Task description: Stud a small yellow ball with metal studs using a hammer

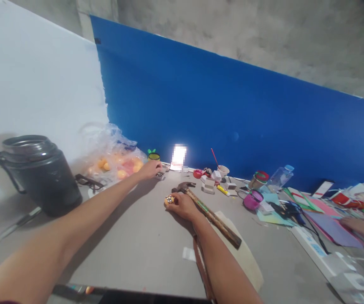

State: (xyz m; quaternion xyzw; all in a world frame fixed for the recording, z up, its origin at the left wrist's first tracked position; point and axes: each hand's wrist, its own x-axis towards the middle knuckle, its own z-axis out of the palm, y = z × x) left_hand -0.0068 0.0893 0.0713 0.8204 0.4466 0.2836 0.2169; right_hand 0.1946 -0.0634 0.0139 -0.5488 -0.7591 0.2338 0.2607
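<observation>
My right hand (183, 205) is closed around a small orange ball (169, 200) dotted with dark and shiny spots, just above the table. Farther off, my left hand (150, 169) reaches out with its fingers curled and drawn together. Beside those fingertips lies a small dark, glittery item (160, 175); whether the fingers pinch anything is too small to make out. A claw hammer (213, 217) with a worn wooden handle lies next to my right hand, its head toward the back, partly over a pale flat sheet (250, 257).
A dark wide-mouthed jug (39, 177) stands at left by a plastic bag of orange balls (121, 162). Small boxes (208, 185), a yellow tube (223, 190) and a white cup (223, 170) line the back. Right are a power strip (315, 249), coloured paper (330, 228) and another person's hand (356, 226).
</observation>
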